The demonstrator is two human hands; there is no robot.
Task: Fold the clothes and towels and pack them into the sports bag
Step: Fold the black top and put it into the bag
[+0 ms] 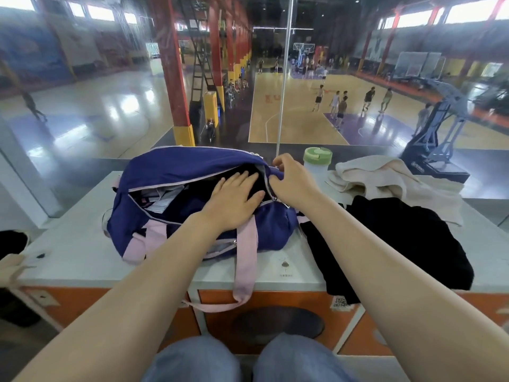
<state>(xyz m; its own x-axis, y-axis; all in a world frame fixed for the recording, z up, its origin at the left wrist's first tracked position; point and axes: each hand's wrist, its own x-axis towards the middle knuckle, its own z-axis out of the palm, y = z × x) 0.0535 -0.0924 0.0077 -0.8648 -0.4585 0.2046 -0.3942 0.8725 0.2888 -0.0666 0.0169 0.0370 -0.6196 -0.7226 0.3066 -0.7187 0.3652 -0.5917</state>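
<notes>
A navy sports bag [170, 172] with pink straps lies unzipped on the white table top [71, 244]. My left hand [234, 199] rests flat, fingers spread, on a dark garment [254, 183] inside the bag's opening. My right hand [292, 180] pinches the bag's right rim beside the zipper. To the right of the bag a black garment [399, 244] lies spread out, hanging over the table's front edge. Behind it a cream towel [385, 180] lies crumpled.
A bottle [317, 161] with a green lid stands just behind my right hand. Light papers or cloth [162, 199] show in the bag's left half. A glass pane rises behind the table, with a sports hall below. One pink strap [245, 266] hangs over the front edge.
</notes>
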